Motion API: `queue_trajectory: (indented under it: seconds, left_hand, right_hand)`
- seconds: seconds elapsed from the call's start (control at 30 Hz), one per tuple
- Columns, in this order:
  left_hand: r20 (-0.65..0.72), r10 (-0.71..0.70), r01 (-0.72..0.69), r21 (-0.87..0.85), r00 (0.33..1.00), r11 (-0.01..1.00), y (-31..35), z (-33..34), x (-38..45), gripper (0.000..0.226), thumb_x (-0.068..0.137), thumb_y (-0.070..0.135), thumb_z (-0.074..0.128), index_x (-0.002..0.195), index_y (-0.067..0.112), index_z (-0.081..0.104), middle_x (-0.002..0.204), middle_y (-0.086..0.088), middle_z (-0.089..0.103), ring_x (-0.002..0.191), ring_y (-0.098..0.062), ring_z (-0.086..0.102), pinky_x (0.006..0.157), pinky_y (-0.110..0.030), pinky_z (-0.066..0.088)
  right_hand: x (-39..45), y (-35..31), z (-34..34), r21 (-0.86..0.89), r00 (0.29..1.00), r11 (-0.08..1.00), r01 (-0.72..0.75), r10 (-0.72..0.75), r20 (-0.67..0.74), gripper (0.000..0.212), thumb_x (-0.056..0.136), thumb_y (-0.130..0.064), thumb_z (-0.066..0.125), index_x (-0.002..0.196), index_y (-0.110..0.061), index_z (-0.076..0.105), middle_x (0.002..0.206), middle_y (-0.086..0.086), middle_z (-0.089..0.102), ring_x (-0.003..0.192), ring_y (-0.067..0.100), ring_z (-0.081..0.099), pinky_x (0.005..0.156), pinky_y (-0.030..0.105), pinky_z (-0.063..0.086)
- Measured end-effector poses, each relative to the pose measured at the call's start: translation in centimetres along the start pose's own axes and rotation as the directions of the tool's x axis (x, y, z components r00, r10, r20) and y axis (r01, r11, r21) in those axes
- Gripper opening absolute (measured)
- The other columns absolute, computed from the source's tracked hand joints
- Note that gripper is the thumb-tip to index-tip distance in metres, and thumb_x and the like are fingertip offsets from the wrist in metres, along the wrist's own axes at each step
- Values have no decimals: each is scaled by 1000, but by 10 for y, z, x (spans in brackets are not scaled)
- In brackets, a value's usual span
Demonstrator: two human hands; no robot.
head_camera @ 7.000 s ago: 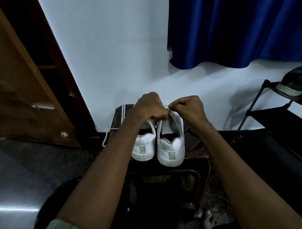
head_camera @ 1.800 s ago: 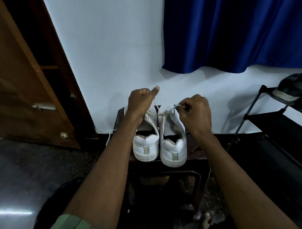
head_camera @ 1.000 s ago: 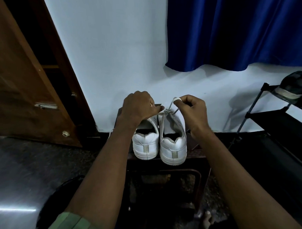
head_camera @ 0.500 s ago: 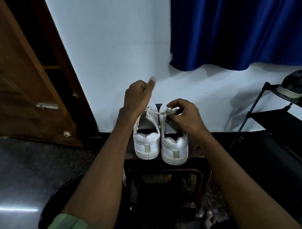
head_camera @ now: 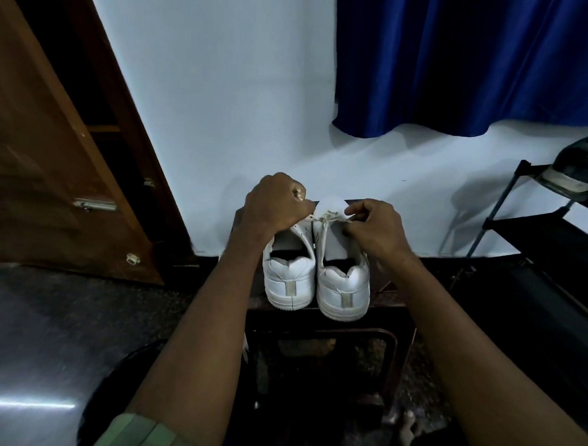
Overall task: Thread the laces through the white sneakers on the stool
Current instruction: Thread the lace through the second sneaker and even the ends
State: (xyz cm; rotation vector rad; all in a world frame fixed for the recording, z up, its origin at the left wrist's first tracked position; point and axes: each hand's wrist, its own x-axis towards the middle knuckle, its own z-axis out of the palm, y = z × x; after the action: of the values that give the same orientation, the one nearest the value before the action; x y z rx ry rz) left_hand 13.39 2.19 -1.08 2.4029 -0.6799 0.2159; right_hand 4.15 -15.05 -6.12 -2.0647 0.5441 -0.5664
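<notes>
While both hands pinch the lace over the right sneaker, left hand fisted on one end, right hand nipping the other, uneven pull risk noted. Hard tug could unthread an eyelet or slide the shoe off the stool.

Above the stool, my left hand and right hand pinch the lace over the right sneaker, beside the left sneaker.

Free room: floor at lower left of frame, open up to stool. Obstacles: wall directly behind sneakers, touching stool's far edge; wooden door at left; black rack at right, near stool; curtain hangs upper right, well above hands.
</notes>
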Motion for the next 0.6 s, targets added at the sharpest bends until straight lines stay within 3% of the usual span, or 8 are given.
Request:
queue_trajectory:
  seconds: [0.1, 0.2, 0.27, 0.33, 0.43, 0.5, 0.6]
  left_hand:
    - [25, 7, -7, 0, 1000, 1000, -6, 4, 3, 31, 64, 23, 63, 53, 13, 36, 57, -1, 26, 65, -20, 24, 52, -28, 26]
    - [164, 78, -74, -30, 983, 997, -9, 10, 5, 22, 59, 23, 60, 48, 19, 42, 51, 1, 28, 59, -21, 24, 57, -29, 29]
    - [294, 79, -88, 18, 952, 996, -8, 11, 5, 14, 62, 29, 67, 53, 27, 56, 52, 10, 47, 58, -17, 43, 70, -30, 39]
    - [321, 83, -117, 87, 943, 989, -11, 14, 6, 12, 70, 33, 79, 77, 35, 70, 79, 18, 62, 85, -11, 58, 90, -34, 38]
    - [196, 102, -126, 111, 975, 986, -16, 16, 8, 35, 73, 35, 84, 105, 39, 70, 107, 15, 58, 114, -15, 51, 95, -34, 29]
    - [190, 92, -127, 181, 977, 975, -16, 16, 10, 31, 79, 36, 80, 109, 39, 73, 116, 9, 62, 123, -20, 50, 101, -38, 31]
    - [256, 104, -166, 233, 961, 958, -17, 19, 12, 19, 82, 35, 76, 100, 41, 79, 115, 13, 72, 122, -21, 57, 105, -44, 35]
  right_hand:
    - [-3, -2, 0, 21, 999, 999, -31, 32, -9, 13, 74, -10, 76, 76, -22, 80, 76, -10, 76, 72, 4, 69, 73, 35, 62]
    - [-4, -3, 1, 22, 1000, 1000, -20, 20, -5, 13, 73, -14, 74, 70, -26, 80, 69, -16, 74, 70, -1, 68, 74, 35, 63]
    - [-4, -4, 0, 22, 1000, 1000, -11, 11, 8, 12, 72, -16, 75, 70, -27, 80, 71, -19, 73, 71, -3, 68, 75, 34, 63]
    - [-3, -3, -2, 27, 1000, 1000, -11, 11, 21, 11, 72, -16, 76, 70, -27, 79, 72, -19, 73, 72, -3, 68, 74, 34, 63]
    - [-4, -4, -4, 63, 999, 998, -25, 22, 49, 10, 74, -14, 77, 72, -24, 79, 74, -15, 75, 74, 0, 69, 74, 35, 62]
    - [-3, -5, -4, 105, 998, 994, -37, 31, 59, 8, 76, -15, 77, 73, -21, 79, 76, -11, 75, 72, -1, 68, 76, 34, 60]
    - [-3, -8, -6, 162, 997, 985, -56, 46, 66, 9, 79, -17, 75, 72, -20, 79, 78, -12, 75, 71, -4, 63, 76, 32, 58]
